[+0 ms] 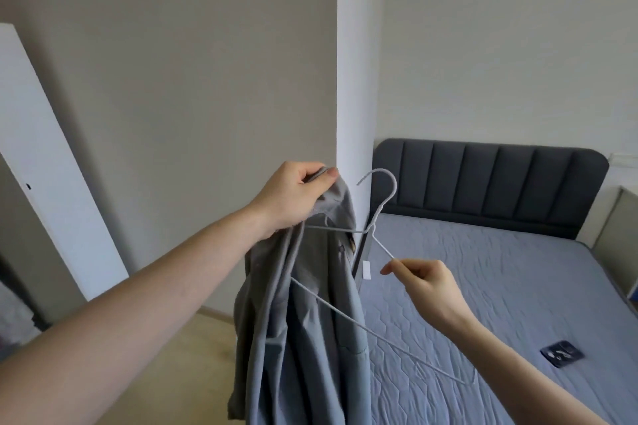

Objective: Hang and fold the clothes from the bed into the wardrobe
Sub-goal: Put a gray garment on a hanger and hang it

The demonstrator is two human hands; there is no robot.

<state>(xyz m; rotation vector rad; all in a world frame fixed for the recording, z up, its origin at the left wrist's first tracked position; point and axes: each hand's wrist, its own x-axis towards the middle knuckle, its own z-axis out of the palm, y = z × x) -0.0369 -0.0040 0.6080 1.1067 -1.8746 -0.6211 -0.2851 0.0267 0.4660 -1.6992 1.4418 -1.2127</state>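
Bare forearms reach in from the lower corners, the left one closest to the lens. At its end the left hand [290, 198] is clenched round a bunch of grey fabric, thumb and curled fingers gripping the top of a grey shirt [303, 314] near its collar. That shirt hangs straight down from the grip in long folds, in front of the wall corner and just left of the bed [500, 286], touching neither mattress nor floor as far as can be seen. A small dark patch sits inside the neck area, too blurred to read.

To the right of the shirt, the right hand [423, 283] pinches one sloping arm of a white wire hanger [378, 214] between thumb and forefinger, the other fingers curled beneath. One shoulder of the hanger runs under the left hand and into the shirt; its long bottom bar crosses the cloth and ends over the bed. Its hook points up, to the right of the left hand.

Beyond the shirt, a white tag [366, 270] hangs by the bed's near corner; no writing on it can be read. A dark packet [561, 355] lies on the quilted blue-grey mattress, right of the shirt. A dark padded headboard [490, 183] stands behind. Left of the shirt leans a white wardrobe door [48, 162].
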